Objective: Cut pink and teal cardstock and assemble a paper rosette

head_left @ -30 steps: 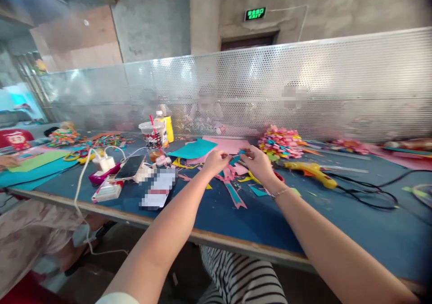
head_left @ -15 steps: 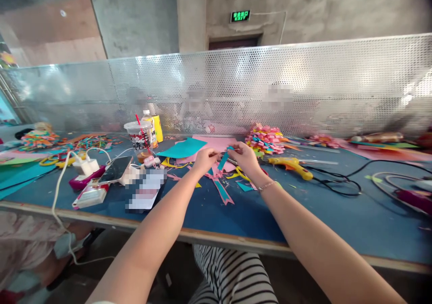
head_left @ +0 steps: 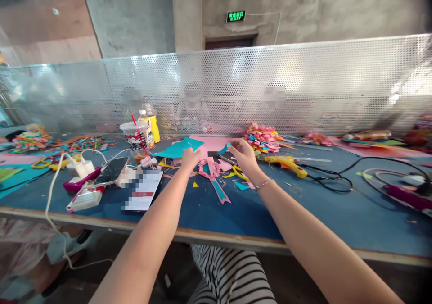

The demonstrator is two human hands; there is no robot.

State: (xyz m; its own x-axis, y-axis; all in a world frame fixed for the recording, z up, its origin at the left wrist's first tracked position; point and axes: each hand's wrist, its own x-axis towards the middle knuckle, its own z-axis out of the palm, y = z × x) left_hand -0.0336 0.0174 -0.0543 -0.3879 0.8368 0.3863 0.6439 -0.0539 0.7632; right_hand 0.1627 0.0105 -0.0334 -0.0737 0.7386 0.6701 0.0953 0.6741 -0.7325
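My right hand (head_left: 242, 153) is closed in a pinch on a short teal paper strip (head_left: 222, 150), held above the table. At the near edge of a teal paper sheet (head_left: 178, 148) is my left hand (head_left: 191, 158); its fingertips are partly hidden, and whether they grip the sheet cannot be made out. Between the hands lies a pink folded-paper ring (head_left: 203, 169), with a pink and teal ribbon tail (head_left: 220, 190) pointing toward me. Yellow paper scraps (head_left: 236, 173) and a teal scrap (head_left: 240, 185) lie below my right hand.
A yellow glue gun (head_left: 286, 164) with a black cable rests at right. Behind it sits a pile of folded pink paper (head_left: 261, 137). A cup with a straw (head_left: 135, 139), a bottle (head_left: 143, 119), phones (head_left: 143, 191) and a power strip (head_left: 81, 180) occupy the left. A perforated metal screen (head_left: 216, 88) stands behind.
My left hand has left the teal strip and moved left to the teal sheet. My right hand keeps the strip. The pink ring now shows between them.
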